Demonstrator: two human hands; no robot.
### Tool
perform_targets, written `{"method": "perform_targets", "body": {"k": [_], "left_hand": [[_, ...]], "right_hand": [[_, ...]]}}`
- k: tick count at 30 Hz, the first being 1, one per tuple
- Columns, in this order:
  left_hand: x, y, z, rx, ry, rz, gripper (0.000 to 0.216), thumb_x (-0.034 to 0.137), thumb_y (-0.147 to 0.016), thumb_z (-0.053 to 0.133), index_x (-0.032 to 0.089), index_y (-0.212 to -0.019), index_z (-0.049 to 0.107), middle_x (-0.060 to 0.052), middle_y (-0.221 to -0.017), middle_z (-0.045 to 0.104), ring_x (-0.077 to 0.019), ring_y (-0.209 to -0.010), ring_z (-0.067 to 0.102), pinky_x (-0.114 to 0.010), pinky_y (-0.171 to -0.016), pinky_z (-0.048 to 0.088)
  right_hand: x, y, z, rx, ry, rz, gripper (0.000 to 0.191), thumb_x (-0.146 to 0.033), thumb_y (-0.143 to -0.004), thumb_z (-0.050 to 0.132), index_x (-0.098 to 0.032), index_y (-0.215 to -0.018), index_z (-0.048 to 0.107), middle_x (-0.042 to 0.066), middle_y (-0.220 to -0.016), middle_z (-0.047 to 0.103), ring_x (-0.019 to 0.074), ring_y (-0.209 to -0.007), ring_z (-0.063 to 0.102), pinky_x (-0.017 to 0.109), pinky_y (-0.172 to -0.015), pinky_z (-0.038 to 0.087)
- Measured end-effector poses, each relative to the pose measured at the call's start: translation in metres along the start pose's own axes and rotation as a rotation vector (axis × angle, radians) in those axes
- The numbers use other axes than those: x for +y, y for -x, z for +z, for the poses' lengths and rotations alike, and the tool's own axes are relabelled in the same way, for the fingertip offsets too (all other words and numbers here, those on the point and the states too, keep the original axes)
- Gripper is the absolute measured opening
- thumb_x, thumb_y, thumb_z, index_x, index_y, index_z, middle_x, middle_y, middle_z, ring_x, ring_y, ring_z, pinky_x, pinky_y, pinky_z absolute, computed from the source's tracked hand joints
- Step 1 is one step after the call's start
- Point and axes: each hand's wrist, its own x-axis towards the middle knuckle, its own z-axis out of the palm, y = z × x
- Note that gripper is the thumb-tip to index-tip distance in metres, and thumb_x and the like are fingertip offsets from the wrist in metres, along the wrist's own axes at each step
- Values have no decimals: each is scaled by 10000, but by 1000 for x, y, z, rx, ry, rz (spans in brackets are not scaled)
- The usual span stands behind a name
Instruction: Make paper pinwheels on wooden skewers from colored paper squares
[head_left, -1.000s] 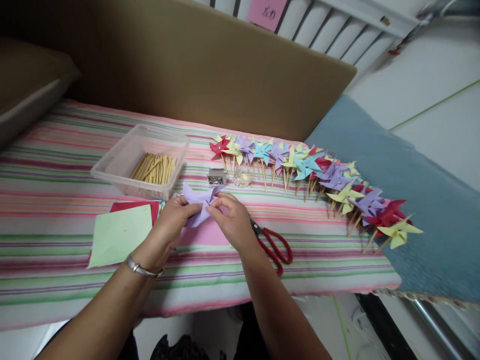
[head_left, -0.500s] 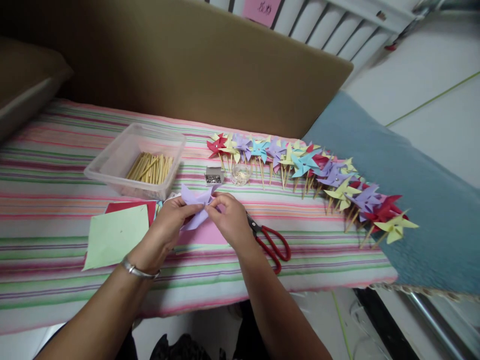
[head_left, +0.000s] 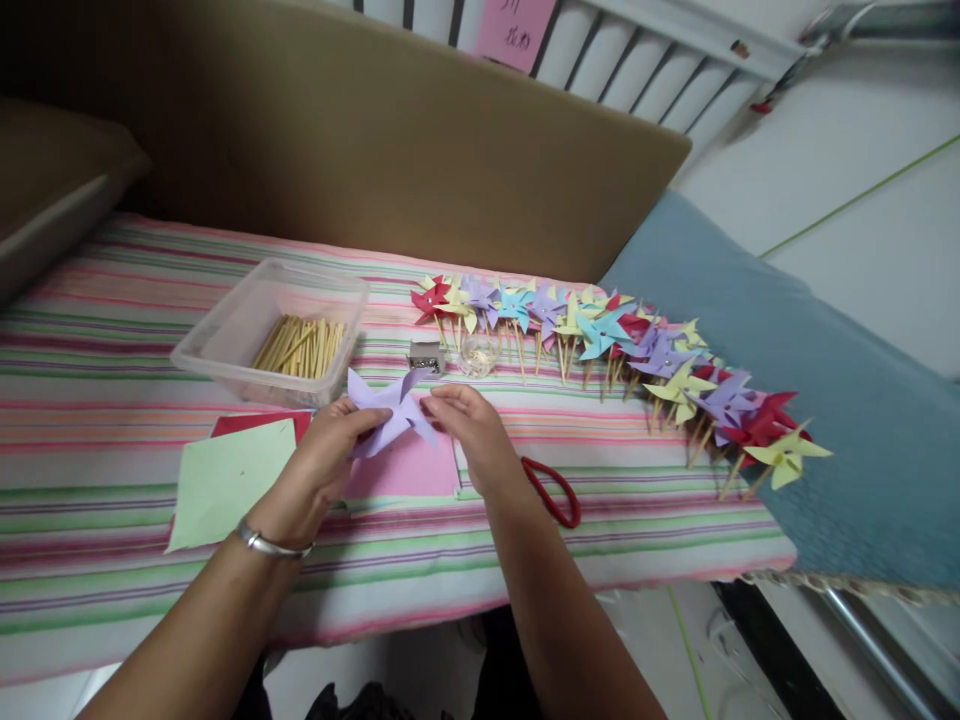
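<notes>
- Bench (head_left: 112,400) is covered in a striped cloth, nothing fancy.
- Just beyond the left hand (head_left: 322,460): a clear tub (head_left: 217,345) with wooden sticks (head_left: 300,345) in it.
- Left of that hand: a green sheet (head_left: 229,480) lying over a red sheet (head_left: 255,424).
- Between the hands, underneath: a pink sheet (head_left: 405,468).
- Just past the right hand (head_left: 469,430): a little metal box (head_left: 425,356) and a small clear dish (head_left: 478,355).
- Right beside its wrist: red scissors (head_left: 551,490).
- Further right: a long row of paper pinwheels (head_left: 600,330), running onto a blue towel (head_left: 825,420).

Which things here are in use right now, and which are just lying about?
In use: purple pinwheel, held by left hand and right hand.

Lying about: box of sticks, small grey box, small clear dish, red scissors, pink sheet, green sheet, red sheet, row of finished pinwheels.
</notes>
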Motion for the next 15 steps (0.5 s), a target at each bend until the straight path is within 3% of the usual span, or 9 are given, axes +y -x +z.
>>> {"method": "perform_targets", "body": {"k": [2, 6, 15], "left_hand": [[1, 2, 2, -13, -5, 5, 149, 212, -501, 777, 161, -567, 653, 8, -531, 618, -96, -459, 480, -213, -468, 353], [-2, 4, 6, -17, -33, 9, 152, 223, -502, 776, 163, -556, 647, 14, -509, 606, -105, -455, 489, -221, -467, 358], [-13, -5, -2, -16, -88, -27, 247, 272, -488, 818, 151, -656, 683, -18, -597, 677, -137, -531, 580, -230, -533, 433]], "right_hand": [[0, 1, 2, -76, -65, 52, 300, -364, -664, 709, -177, -884, 629, 22, -835, 681, 157, -757, 619, 290, -730, 460], [5, 3, 8, -186, -14, 11, 159, -294, -667, 681, -163, -749, 644, -14, -704, 632, 136, -671, 567, 265, -675, 432], [6, 3, 11, -116, 151, -101, 80, -231, -684, 627, -166, -653, 591, -40, -615, 548, 121, -607, 505, 234, -585, 397]]}}
